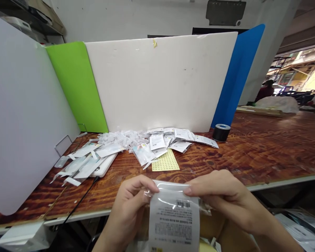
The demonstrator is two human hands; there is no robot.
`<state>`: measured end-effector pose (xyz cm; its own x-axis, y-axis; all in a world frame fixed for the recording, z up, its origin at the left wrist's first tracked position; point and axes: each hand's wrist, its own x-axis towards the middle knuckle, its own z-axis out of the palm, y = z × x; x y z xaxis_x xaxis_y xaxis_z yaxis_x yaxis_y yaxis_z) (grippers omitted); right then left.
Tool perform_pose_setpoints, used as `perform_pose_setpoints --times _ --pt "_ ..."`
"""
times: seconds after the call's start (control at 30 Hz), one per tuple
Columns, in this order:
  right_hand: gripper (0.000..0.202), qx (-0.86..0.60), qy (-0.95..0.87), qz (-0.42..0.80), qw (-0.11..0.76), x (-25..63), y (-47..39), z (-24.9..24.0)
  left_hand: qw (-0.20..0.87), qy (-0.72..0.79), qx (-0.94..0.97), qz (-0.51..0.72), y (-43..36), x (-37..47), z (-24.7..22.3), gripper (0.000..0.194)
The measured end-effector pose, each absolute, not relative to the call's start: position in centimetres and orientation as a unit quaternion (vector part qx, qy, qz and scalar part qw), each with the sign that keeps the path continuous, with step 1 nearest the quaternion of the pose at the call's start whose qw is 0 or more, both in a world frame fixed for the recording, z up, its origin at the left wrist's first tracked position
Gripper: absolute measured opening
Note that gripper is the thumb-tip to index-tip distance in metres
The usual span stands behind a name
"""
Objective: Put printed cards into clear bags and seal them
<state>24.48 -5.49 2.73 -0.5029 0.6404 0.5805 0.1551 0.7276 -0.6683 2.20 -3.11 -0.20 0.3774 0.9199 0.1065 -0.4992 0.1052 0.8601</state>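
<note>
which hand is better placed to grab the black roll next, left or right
Right, I'd judge: the right hand is nearer the black roll by the blue panel. The left hand also pinches the packet, so it could hold that alone.

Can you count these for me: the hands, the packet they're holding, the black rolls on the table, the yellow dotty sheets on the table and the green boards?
Hands (left hand, right hand): 2
Held packet: 1
Black roll: 1
Yellow dotty sheet: 1
Green board: 1
Total: 6
</note>
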Motion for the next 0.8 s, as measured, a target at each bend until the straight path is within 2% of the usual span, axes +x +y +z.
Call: perform_pose_setpoints --times 0.1,0.27,0.37,0.47,0.67,0.8 --pt "0.037 -0.224 -0.829 0.287 0.425 24.5 -5.6 3.0 0.711 0.221 0.453 0.49 -3.4 1.7 -0.3 0.009" --pt "0.024 -0.219 -0.806 0.331 0.438 24.4 -5.7 2.8 0.697 0.193 0.48 0.496 -3.6 1.5 -0.4 0.021" --pt "0.012 -0.267 -0.767 0.332 0.479 24.1 -5.7 2.4 0.695 0.202 0.49 0.487 -3.7 1.6 -0.6 0.007" --pt "0.014 -0.296 -0.726 0.362 0.503 23.6 -5.4 1.8 0.721 0.186 0.463 0.481 -3.8 1.7 -0.7 0.009" --pt "0.008 -0.287 -0.628 0.517 0.505 22.7 -4.3 0.6 0.736 0.199 0.377 0.526 -3.7 2.2 -0.2 0.019" --pt "0.02 -0.31 -0.56 0.586 0.497 22.1 -3.4 -0.2 0.725 0.218 0.357 0.548 -3.3 2.7 -0.2 0.022"
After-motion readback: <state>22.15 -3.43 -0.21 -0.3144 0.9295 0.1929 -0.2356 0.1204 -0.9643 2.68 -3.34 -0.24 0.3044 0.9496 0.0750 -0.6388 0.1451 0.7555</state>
